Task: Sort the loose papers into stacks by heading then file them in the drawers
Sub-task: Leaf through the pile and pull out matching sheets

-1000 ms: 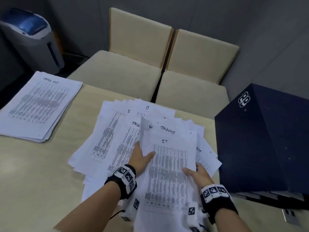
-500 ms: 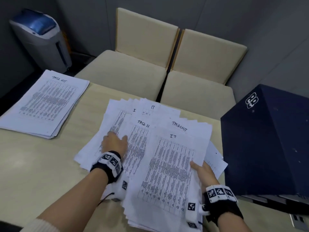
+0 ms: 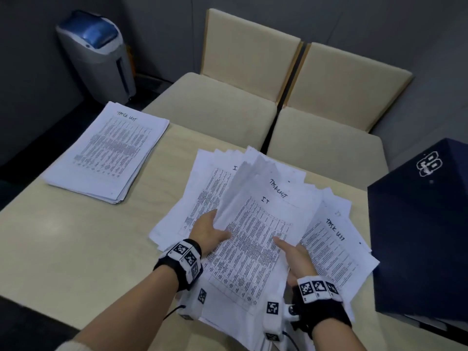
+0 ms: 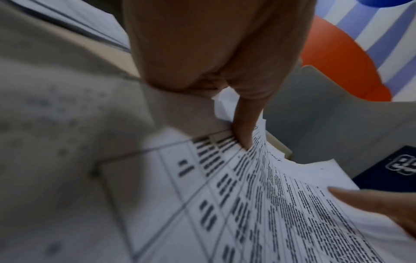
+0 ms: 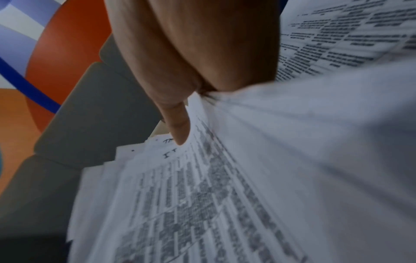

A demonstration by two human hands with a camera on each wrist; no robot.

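So the dark blue drawer box (image 3: 420, 229) sits at the bench's (image 3: 76, 249) right edge; can't see inside it. Both hands grip the "IT" sheet (image 3: 253, 247), heading pointing away: left hand (image 3: 210, 230) pinches its left edge, right hand (image 3: 296, 257) the right, thumbs on top, over the loose pile (image 3: 202, 198). Sorted "Task List" stack (image 3: 109, 153) lies far left.
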